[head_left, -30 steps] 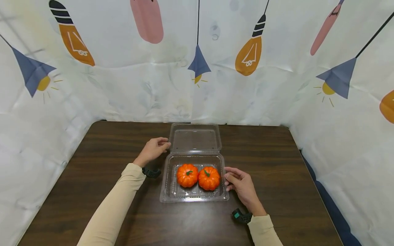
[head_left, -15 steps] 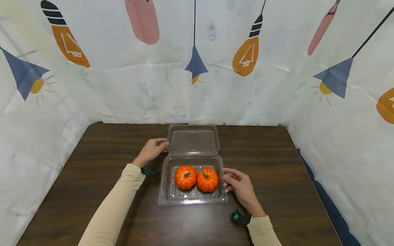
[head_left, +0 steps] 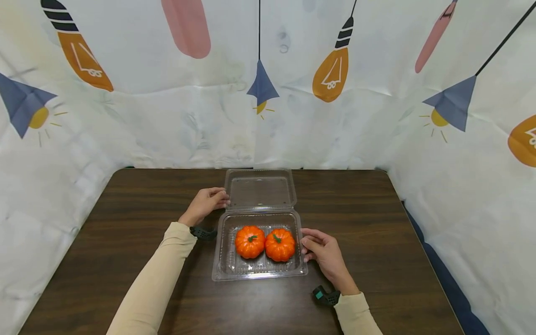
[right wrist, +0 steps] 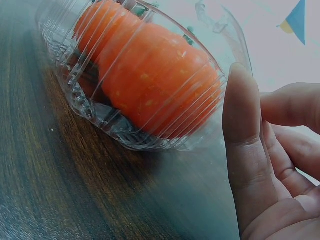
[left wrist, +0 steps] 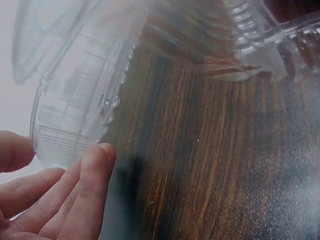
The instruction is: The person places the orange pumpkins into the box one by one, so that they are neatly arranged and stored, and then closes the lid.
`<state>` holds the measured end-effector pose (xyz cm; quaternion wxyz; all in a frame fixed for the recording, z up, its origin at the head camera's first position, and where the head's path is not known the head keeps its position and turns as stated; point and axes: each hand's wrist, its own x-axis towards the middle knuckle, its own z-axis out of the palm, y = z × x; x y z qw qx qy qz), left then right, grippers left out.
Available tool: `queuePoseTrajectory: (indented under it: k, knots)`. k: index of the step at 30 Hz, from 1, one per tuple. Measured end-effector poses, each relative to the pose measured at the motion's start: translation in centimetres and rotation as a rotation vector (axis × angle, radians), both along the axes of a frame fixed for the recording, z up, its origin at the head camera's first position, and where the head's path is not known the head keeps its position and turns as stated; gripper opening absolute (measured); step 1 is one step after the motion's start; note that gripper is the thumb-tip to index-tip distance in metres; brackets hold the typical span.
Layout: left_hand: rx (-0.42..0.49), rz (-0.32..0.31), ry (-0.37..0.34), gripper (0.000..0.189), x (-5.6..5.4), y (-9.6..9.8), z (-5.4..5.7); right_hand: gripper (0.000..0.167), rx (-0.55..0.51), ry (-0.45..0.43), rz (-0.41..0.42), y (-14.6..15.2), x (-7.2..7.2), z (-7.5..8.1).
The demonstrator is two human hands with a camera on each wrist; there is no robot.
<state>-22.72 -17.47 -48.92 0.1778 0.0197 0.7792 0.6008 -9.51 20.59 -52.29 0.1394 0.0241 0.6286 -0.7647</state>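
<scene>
A clear plastic clamshell container (head_left: 268, 276) lies opened on the dark wood table, its lid (head_left: 260, 190) folded back away from me. Two small orange pumpkins with green stems sit side by side in its base, the left pumpkin (head_left: 250, 242) against the right pumpkin (head_left: 280, 245). My left hand (head_left: 205, 204) is at the lid's left side; in the left wrist view its fingertips (left wrist: 97, 159) are right at the ribbed plastic edge. My right hand (head_left: 326, 255) is at the base's right side, its thumb overlapping the rim in the right wrist view, beside the pumpkins.
The wood-grain table (head_left: 150, 200) extends around the container on all sides. A white cloth backdrop (head_left: 167, 116) printed with lamps and bulbs encloses its back and sides. Dark wrist devices sit on my left wrist (head_left: 204, 233) and right wrist (head_left: 326, 296).
The whole head view has shifted slightly, so table and container sit a little further left in it. Hands, pumpkins and container keep practically the same places relative to each other.
</scene>
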Motion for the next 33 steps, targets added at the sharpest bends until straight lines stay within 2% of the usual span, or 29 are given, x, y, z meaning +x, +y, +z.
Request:
queuePoseTrajectory:
  k: [4, 17, 24, 33]
  knots:
    - [0.039, -0.012, -0.009, 0.055, -0.1, -0.19, -0.25, 0.05, 0.003, -0.004, -0.003, -0.04, 0.04, 0.06]
    - [0.037, -0.063, -0.016, 0.056, -0.15, -0.27, -0.29, 0.05, 0.014, -0.012, -0.005, 0.06, 0.01, -0.05]
    - [0.047, -0.04, -0.036, 0.053, -0.33, -0.42, -0.27, 0.049, 0.017, -0.013, -0.005, 0.06, 0.03, -0.06]
    - [0.057, -0.044, -0.018, 0.054, -0.31, -0.56, -0.26, 0.049, 0.019, -0.012, -0.01, 0.04, 0.02, -0.11]
